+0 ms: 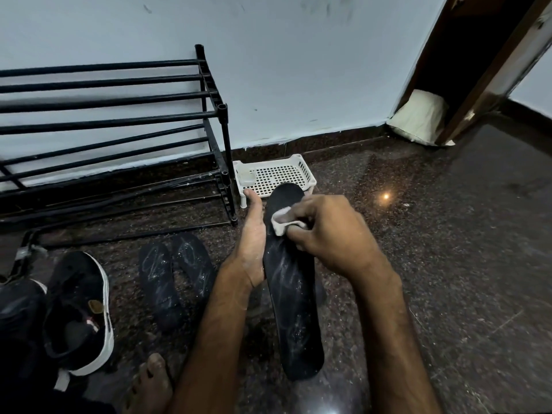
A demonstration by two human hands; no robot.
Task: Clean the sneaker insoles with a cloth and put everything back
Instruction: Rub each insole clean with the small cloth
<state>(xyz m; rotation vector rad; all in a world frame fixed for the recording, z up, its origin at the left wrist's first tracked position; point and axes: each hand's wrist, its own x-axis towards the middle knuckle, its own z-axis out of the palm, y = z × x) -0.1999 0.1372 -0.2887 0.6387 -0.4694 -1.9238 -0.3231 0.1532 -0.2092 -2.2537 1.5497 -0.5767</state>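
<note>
- Black insole (294,309) is held off the dark speckled floor (418,234), running lengthwise away from the person. Its toe end reaches the front rim of a white perforated tray (277,174), and its heel end points back toward the camera. Pale scuffs and specks show on its surface.
- The left hand (251,243) clasps the insole along its left edge. The thumb lies straight up that edge and the palm is against the side. The other fingers are hidden under the insole, so how far they curl cannot be told. The forearm comes up from the lower middle of the view.
- The right hand (325,231) comes in from the right with the wrist bent and the knuckles up. Its fingers are curled tightly round a bunched white cloth (283,221), which presses on the upper part of the insole.
- Two more insoles (176,276) lie side by side on the floor, left of the left forearm.
- A black sneaker (79,312) with a white sole rim stands further left, its opening up.
- A black bar shoe rack (119,115) stands against the pale wall, with the tray just beside its right end.
- A bare foot (152,380) rests on the floor at the bottom edge.
</note>
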